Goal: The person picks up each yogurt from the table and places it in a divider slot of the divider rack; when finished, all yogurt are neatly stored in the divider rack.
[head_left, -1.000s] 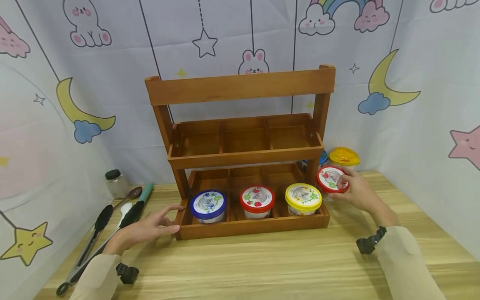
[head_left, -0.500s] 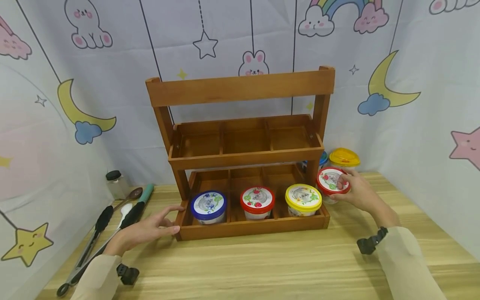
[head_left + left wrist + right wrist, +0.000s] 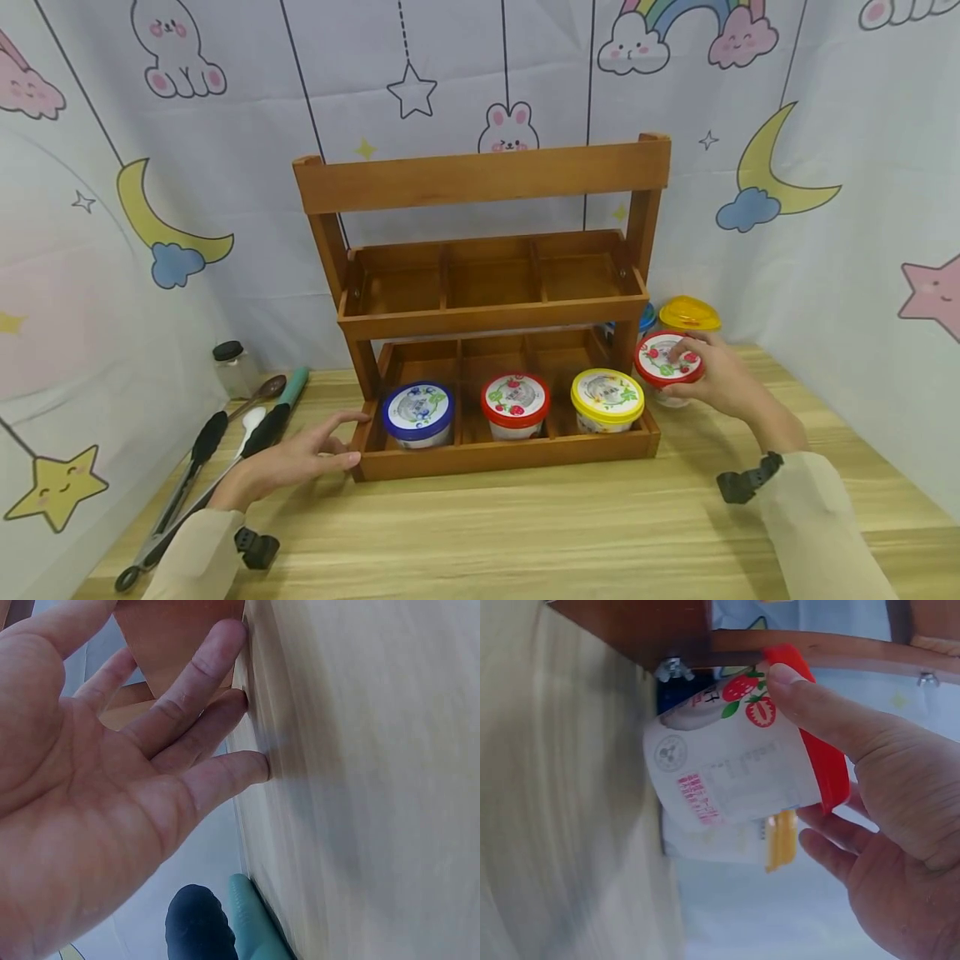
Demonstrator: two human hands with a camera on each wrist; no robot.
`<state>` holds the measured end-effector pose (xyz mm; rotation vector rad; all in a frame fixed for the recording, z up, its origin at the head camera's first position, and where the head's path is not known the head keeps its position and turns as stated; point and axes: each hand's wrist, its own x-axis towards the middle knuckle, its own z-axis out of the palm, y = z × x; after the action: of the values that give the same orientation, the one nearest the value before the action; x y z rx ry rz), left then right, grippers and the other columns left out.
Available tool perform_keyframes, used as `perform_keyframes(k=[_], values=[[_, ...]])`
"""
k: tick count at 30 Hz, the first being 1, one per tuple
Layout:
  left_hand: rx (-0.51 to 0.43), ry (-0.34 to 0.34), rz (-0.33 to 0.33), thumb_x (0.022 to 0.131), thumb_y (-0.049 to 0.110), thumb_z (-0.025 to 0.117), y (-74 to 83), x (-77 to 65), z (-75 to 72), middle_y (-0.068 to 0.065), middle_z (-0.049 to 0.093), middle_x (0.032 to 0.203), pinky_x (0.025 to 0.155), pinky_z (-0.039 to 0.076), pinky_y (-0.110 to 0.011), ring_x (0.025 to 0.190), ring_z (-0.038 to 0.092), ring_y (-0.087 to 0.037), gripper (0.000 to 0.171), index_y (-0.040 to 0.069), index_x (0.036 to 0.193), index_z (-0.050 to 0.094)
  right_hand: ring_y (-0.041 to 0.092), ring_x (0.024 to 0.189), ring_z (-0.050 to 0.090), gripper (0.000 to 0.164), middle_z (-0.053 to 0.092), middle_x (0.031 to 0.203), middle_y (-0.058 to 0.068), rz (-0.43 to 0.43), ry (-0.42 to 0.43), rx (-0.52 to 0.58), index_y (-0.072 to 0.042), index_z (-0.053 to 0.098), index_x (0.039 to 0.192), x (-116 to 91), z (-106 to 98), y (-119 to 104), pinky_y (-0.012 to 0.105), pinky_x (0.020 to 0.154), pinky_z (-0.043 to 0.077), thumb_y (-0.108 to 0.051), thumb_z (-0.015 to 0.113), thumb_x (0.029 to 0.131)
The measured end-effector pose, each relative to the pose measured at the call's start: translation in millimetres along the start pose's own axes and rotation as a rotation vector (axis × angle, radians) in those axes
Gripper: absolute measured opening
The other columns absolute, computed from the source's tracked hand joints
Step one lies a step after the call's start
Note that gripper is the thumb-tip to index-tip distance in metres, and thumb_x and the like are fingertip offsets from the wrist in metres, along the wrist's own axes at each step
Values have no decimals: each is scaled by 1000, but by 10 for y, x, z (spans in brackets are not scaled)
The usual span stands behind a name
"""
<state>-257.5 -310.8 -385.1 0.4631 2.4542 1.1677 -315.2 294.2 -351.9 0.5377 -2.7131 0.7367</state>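
At the right end of the wooden rack [image 3: 495,468], my right hand [image 3: 723,379] holds a red-lidded yogurt tub [image 3: 727,757] by its lid, with strawberries printed on it. In the right wrist view the thumb presses the lid's rim, other fingers show on the far side, and the tub is tilted. My left hand [image 3: 288,458] is at the rack's lower left corner, its fingers loosely extended and the tips by the end. The lower tier's front row bears a blue-lidded tub [image 3: 417,414], another red-lidded tub [image 3: 514,404] and a yellow-lidded tub [image 3: 607,398].
Behind the held tub stand a tub with an amber lid [image 3: 690,313] and a blue-lidded one [image 3: 647,317], partly hidden by the rack. On the left lie black-tipped tongs [image 3: 197,454], a white spoon [image 3: 253,419], a brown spoon [image 3: 272,385] and a jar [image 3: 236,371].
My right hand and the red-lidded yogurt tub have shifted slightly right, and a finger lies differently on the lid. My left hand stays by the rack's corner.
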Motion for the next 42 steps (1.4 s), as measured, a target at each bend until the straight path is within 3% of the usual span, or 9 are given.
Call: perform_keyframes(k=[19,33,42], values=[[15,9,-4,102,35,60,17,-8,3,-13,65,121,98,39,-68,121,57,-40,70,15,157,23,55,118,42,51,35,140,36,24,-44,-41,-3,65,115,-44,-313,-353,67,88,45,-27,89,77],[8,8,5,101,34,60,20,-11,3,-12,67,115,97,41,-66,118,59,-36,70,14,157,23,55,123,37,47,35,144,36,-16,-26,-55,-4,67,114,-122,-533,-567,66,86,48,-27,88,78],[-8,2,21,102,33,59,12,-12,10,-17,64,122,97,41,-66,119,57,-40,69,12,157,22,55,124,35,52,34,146,34,-17,7,-70,-5,67,117,-210,-709,-663,68,85,47,-32,88,78]])
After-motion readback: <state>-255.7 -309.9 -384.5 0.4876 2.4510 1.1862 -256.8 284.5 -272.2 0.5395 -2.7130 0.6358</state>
